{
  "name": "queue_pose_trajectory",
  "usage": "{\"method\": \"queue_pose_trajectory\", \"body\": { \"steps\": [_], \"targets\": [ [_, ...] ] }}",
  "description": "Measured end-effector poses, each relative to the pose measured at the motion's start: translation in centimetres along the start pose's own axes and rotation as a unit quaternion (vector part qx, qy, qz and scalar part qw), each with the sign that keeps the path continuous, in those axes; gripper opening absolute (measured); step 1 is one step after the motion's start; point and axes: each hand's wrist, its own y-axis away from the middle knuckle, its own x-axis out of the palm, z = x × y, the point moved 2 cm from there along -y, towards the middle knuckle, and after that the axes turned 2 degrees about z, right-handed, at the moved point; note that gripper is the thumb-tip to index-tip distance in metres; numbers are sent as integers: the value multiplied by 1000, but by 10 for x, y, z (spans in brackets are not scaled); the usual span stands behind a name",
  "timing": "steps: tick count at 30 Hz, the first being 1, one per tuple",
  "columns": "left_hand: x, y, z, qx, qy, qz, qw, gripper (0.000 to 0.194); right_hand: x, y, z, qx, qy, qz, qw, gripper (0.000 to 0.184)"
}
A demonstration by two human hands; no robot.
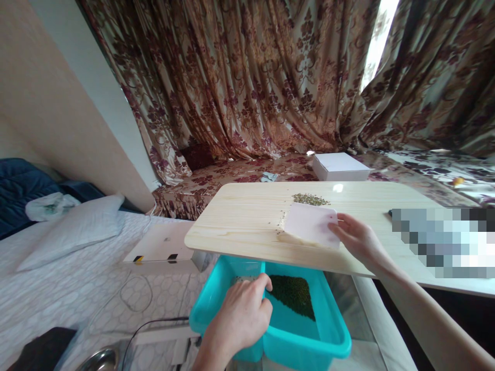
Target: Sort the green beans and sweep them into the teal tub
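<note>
My right hand (353, 234) pinches the right edge of a thin white plastic sheet (309, 224), held low at the wooden tabletop (232, 211). Behind the sheet lies a small heap of green beans (311, 199), with a few loose pale and dark grains by its left edge. My left hand (247, 306) is closed over the middle divider of a turquoise two-part bin (301, 335), gripping it. A mass of dark green beans (294, 293) fills part of the bin's right compartment. A few pale bits show in the left compartment, partly hidden by my hand.
A white box (340, 166) stands behind the table. Left of the table is another white box (162, 245) on the bed (100, 299). A metal bowl (101, 358) and a black cable (154, 322) are at lower left. A blurred-out object (444, 242) lies on the table's right.
</note>
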Motion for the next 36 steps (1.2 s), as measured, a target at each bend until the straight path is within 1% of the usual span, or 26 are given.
{"method": "queue_pose_trajectory", "body": {
  "steps": [9,15,19,23,26,30,31,32,33,36],
  "targets": [
    [-1,1,0,-5,-1,-2,1000,39,9,-1,1,-7,-13,7,1000,53],
    [-3,2,3,-4,-3,-1,1000,39,17,1,0,-25,5,36,999,49],
    [-5,2,5,-9,-8,-2,1000,39,24,-5,-1,-41,-11,32,999,49],
    [-6,4,8,-18,-11,-7,1000,38,33,-8,2,-32,-19,46,998,51],
    [-7,5,12,-24,-11,-6,1000,38,33,4,7,-22,-7,78,997,51],
    [-8,5,14,-24,-15,-6,1000,37,26,27,16,-3,9,154,988,49],
    [-9,5,14,-24,-16,-8,1000,37,24,30,17,2,10,163,987,49],
    [-9,5,13,-24,-16,-9,1000,37,22,32,17,4,7,158,987,49],
    [-9,5,13,-24,-15,-9,1000,37,19,31,17,2,1,140,990,50],
    [-9,5,12,-22,-11,-8,1000,37,13,18,14,-7,-12,31,999,52]
  ]
}}
